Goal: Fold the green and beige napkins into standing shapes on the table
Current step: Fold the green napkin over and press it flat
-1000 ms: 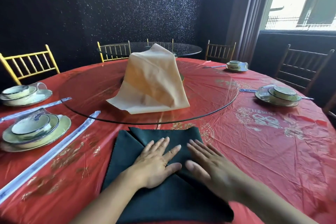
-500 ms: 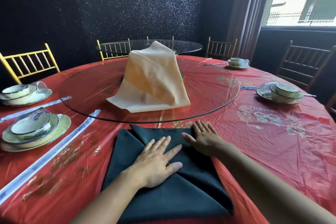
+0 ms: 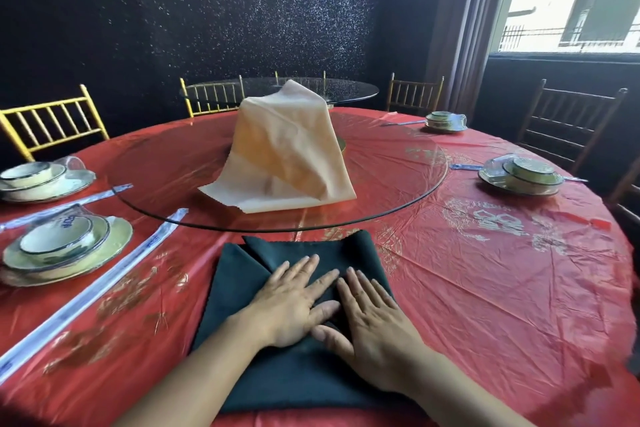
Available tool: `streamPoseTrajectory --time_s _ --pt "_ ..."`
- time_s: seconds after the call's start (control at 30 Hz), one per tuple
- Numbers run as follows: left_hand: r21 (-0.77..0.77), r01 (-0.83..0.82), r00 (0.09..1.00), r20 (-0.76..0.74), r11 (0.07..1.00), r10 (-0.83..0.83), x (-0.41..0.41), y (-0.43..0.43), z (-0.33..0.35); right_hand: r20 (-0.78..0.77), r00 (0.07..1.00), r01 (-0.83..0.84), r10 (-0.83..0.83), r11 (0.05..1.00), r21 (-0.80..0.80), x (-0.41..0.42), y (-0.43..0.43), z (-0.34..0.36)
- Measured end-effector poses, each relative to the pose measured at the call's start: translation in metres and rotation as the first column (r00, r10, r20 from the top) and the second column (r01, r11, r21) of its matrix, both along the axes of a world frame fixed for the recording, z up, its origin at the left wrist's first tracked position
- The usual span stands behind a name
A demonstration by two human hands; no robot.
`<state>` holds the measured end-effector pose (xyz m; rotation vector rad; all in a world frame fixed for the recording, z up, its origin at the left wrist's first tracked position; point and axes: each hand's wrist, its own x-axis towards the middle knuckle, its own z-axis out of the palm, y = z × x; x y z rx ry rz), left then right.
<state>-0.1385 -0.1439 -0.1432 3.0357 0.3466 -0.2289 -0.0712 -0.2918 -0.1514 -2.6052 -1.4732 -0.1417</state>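
Observation:
A dark green napkin (image 3: 242, 291) lies flat on the red tablecloth near the front edge, its two upper corners folded in toward the middle. My left hand (image 3: 294, 302) presses flat on the left flap with straight fingers. My right hand (image 3: 374, 329) lies flat beside it on the right flap, the thumbs almost touching. Beyond them, a beige napkin (image 3: 287, 152) is draped in a tall peak on the glass turntable (image 3: 398, 163).
Place settings of plates and bowls stand at the left (image 3: 65, 246), the far left (image 3: 38, 177), the right (image 3: 523, 173) and the back right (image 3: 445, 121). Wrapped chopsticks (image 3: 104, 284) lie left of the green napkin. Chairs ring the round table (image 3: 502, 288).
My right hand has drawn back from the napkin's upper right corner and now lies flat next to my left hand, with the right flap folded in. The left hand stayed put.

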Motion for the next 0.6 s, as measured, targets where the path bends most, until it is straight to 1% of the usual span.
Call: streamPoseTrajectory --time_s 0.07,0.1,0.23,0.3,0.37,0.4,0.43,0.47,0.5,0.53,0.6 --pt "0.002 -0.004 1.0 0.001 1.0 0.004 0.0 0.0 0.001 -0.054 0.998 0.012 -0.015 0.998 -0.054 0.0 -0.006 -0.006" --pt "0.001 -0.002 1.0 0.003 1.0 0.002 0.0 0.0 0.001 -0.049 0.999 0.013 -0.017 0.997 -0.079 0.0 -0.01 -0.009" --pt "-0.021 -0.014 1.0 0.023 1.0 0.015 -0.001 0.0 -0.001 0.034 0.999 0.043 -0.042 0.998 -0.053 -0.001 -0.02 -0.011" --pt "-0.109 -0.016 0.999 0.041 0.994 0.021 0.0 0.001 0.002 0.026 0.999 0.042 -0.04 0.996 -0.078 -0.002 -0.019 -0.011" --pt "-0.304 -0.06 0.99 0.107 0.951 0.096 0.001 0.007 0.01 0.014 1.0 0.018 -0.017 0.995 -0.099 -0.001 -0.02 -0.012" --pt "-0.347 -0.082 0.98 0.143 0.934 0.139 0.0 0.012 0.014 0.015 1.0 0.015 -0.013 0.996 -0.092 0.001 -0.02 -0.013" --pt "-0.301 -0.115 0.975 0.149 0.947 0.166 -0.001 0.019 0.017 0.015 1.0 0.015 -0.014 0.995 -0.095 0.002 -0.021 -0.013" --pt "-0.198 -0.161 0.976 0.115 0.967 0.186 -0.004 0.027 0.018 0.016 1.0 0.026 -0.025 0.995 -0.092 0.002 -0.02 -0.013" --pt "-0.099 -0.21 0.975 0.052 0.973 0.216 -0.007 0.035 0.016 0.006 1.0 0.029 -0.029 0.995 -0.1 0.002 -0.02 -0.013" --pt "-0.041 -0.261 0.965 -0.01 0.964 0.261 -0.01 0.042 0.014 -0.004 1.0 0.03 -0.03 0.993 -0.113 0.002 -0.021 -0.014" --pt "-0.022 -0.317 0.946 -0.071 0.948 0.315 -0.014 0.051 0.008 -0.012 0.999 0.03 -0.032 0.991 -0.131 0.001 -0.02 -0.013"
